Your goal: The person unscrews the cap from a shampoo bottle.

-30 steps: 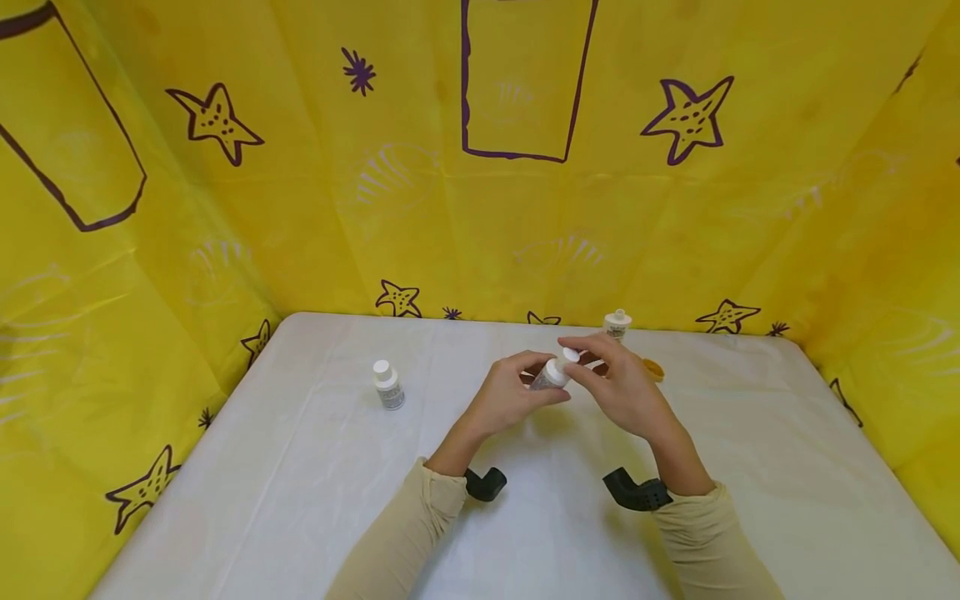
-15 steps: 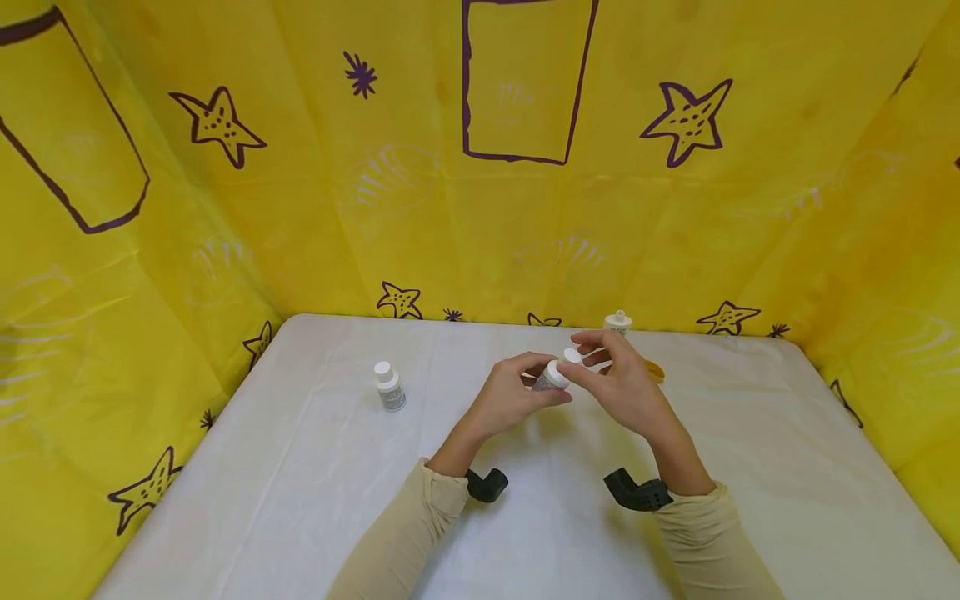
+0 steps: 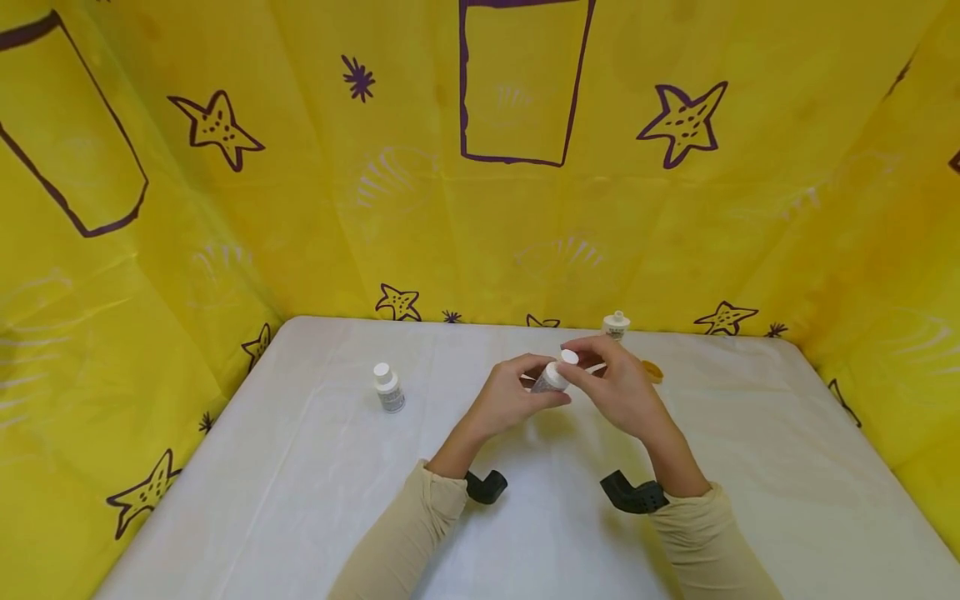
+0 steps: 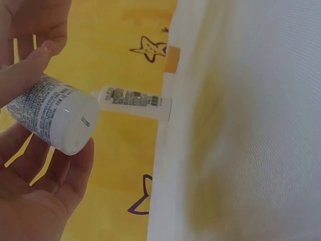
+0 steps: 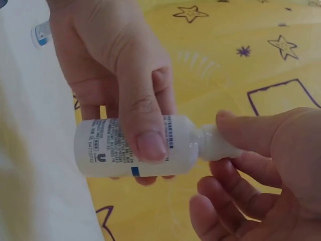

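A small white bottle with printed text (image 5: 175, 145) is held above the table in my left hand (image 3: 506, 396), fingers and thumb around its body. My right hand (image 3: 618, 383) pinches the white cap (image 5: 215, 143) at the bottle's neck between thumb and fingers. The bottle is tilted, its cap pointing up and right in the head view. In the left wrist view its plain base (image 4: 80, 125) faces the camera. Whether the cap is loose on the neck I cannot tell.
Another white capped bottle (image 3: 389, 390) stands on the white table (image 3: 315, 500) at the left. Behind my right hand is an uncapped white bottle (image 3: 616, 324) with a narrow nozzle. An orange round object (image 3: 652, 371) lies beside it, partly hidden. Yellow patterned cloth (image 3: 375, 208) surrounds the table.
The right hand's fingers lifted slightly off the cap, then came back onto it, with the thumb staying near it. The left hand and bottle have barely moved.
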A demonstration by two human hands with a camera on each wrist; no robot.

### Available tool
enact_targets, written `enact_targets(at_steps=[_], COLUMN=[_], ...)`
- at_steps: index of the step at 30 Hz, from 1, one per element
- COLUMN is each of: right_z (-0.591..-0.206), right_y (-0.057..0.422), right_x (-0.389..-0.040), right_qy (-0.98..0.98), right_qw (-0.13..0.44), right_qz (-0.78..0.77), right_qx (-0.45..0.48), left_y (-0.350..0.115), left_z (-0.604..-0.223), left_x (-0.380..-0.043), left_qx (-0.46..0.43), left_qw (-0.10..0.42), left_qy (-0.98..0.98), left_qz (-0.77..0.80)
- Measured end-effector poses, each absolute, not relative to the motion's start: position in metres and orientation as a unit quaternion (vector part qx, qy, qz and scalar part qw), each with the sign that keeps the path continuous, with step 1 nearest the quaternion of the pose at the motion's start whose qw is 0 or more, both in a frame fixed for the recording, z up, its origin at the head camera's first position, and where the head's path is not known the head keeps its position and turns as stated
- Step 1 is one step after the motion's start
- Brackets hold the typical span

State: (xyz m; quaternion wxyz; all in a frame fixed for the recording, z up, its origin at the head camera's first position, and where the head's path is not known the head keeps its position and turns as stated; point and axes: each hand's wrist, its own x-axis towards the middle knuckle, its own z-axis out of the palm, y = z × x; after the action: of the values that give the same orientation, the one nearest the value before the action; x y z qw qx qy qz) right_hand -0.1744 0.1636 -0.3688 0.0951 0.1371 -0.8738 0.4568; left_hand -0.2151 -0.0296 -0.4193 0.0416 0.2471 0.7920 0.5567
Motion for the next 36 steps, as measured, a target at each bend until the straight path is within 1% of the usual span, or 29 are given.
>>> enact_targets(at_steps=[4, 9, 14, 18, 24, 32, 36], right_z=[-0.3678, -0.365, -0.3623, -0.3622, -0.361, -0.364, -0.3629], right_y=[0.1653, 0.1672, 0.1678, 0.1676, 0.1665, 0.1672, 0.1688], right_x=[-0.1732, -0.1722, -0.1703, -0.1697, -0.1692, -0.1707, -0.1705], right_qy=[-0.873, -0.874, -0.873, -0.879, -0.893, -0.895, -0.895], right_qw=[0.094, 0.083, 0.065, 0.064, 0.07, 0.083, 0.101], right_qz=[0.449, 0.447, 0.459, 0.454, 0.43, 0.419, 0.415], right_qx=[0.163, 0.171, 0.151, 0.13, 0.116, 0.129, 0.128], left_y=[-0.0305, -0.0306, -0.0303, -0.0305, -0.0302, -0.0301, -0.03], left_z=[-0.419, -0.4194, -0.4196, -0.4193, -0.4198, -0.4214, -0.4211], left_x=[-0.2148, -0.2157, -0.216, -0.2161, -0.2166, -0.2157, -0.2159], left_qx=[0.241, 0.24, 0.242, 0.245, 0.253, 0.245, 0.239], left_qw=[0.043, 0.042, 0.043, 0.041, 0.038, 0.064, 0.068], left_qy=[0.793, 0.793, 0.795, 0.796, 0.792, 0.794, 0.798], left_qz=[0.558, 0.558, 0.555, 0.552, 0.555, 0.553, 0.549])
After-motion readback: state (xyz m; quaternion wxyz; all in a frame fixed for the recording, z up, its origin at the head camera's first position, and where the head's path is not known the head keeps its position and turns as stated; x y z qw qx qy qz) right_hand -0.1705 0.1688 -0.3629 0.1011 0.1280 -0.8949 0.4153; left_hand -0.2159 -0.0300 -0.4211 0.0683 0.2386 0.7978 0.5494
